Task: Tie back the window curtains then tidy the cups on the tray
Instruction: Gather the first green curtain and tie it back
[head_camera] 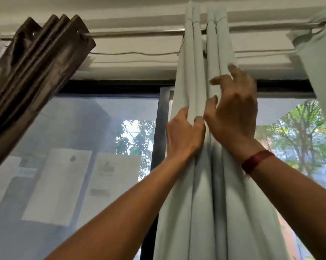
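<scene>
A large window with a black frame [157,117] fills the view from below, and green trees [299,132] show through its glass. In front of the frame hangs a long pale blue-green cloth curtain [205,203], gathered into narrow upright folds under a thin silver metal rod [139,33]. At the upper left, a dark brown shiny curtain [32,72] is bunched together on the same rod. Another part of pale cloth [320,59] hangs on the rod at the upper right. Several white paper sheets [58,184] are seen behind the hazy left pane; their print is too blurred to read. The left hand [183,136] grips the left folds of the pale curtain, with the fingers and thumb curled round the cloth. The right hand [235,117] lies just beside it, a little higher, with its bent fingers spread apart and touching the right folds. A dark red band [257,160] sits on the right wrist.
</scene>
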